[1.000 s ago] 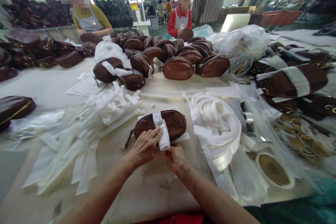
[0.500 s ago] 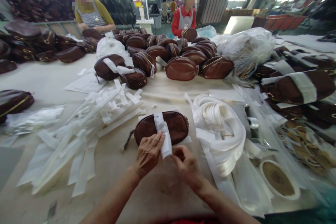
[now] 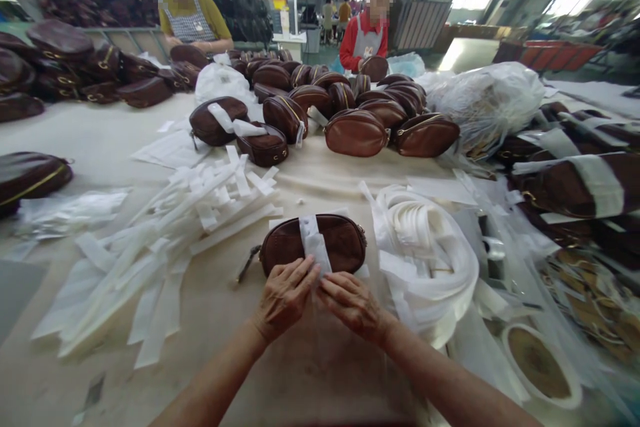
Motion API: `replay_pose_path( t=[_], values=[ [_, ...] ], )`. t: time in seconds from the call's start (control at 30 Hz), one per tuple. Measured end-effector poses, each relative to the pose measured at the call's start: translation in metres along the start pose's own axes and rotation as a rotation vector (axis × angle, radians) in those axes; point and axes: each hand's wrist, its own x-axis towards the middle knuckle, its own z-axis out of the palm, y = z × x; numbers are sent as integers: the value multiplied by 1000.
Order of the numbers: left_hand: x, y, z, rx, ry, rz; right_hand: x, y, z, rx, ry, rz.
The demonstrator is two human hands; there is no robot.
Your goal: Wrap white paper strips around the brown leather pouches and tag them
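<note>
A dark brown oval zip pouch lies on the table in front of me, its zip pull sticking out to the left. Around its middle runs a white paper strip. At the pouch's near edge, my left hand has its fingers together, pressing on the strip; its thumb is hidden. My right hand meets it from the other side, fingers bent together on the strip's lower end. The fingertips of both hands nearly touch.
Loose white strips lie to the left, and a coiled bundle of white strips to the right. More brown pouches are piled behind. Strip-wrapped pouches and a tape roll are at right. Two people stand across the table.
My right hand has gone from pinching the strip's loose end to pressing at the pouch's near edge. My left hand has slid slightly toward me. The view has shifted a little.
</note>
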Motion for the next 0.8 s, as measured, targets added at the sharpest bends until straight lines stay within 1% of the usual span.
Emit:
replay_pose_path(
  t=[0.1,0.23,0.37,0.5,0.57,0.67,0.8],
  values=[
    [-1,-1,-2,-41,20,2,-4,-1,1,64,-27,36],
    [-2,-4,-5,-48,-50,13,-5,0,4,58,-40,35],
    [-1,-6,-5,-49,-104,28,-8,0,8,122,-59,90],
    [0,-5,-3,-52,-98,17,-1,-3,0,198,-65,141],
    [0,-4,-2,-43,-94,25,10,-5,-7,243,-91,216],
    [0,-4,-1,-19,-100,38,32,-2,-14,290,-97,386],
    [-2,-4,-1,11,-124,47,53,14,-5,416,-16,637]
  ],
)
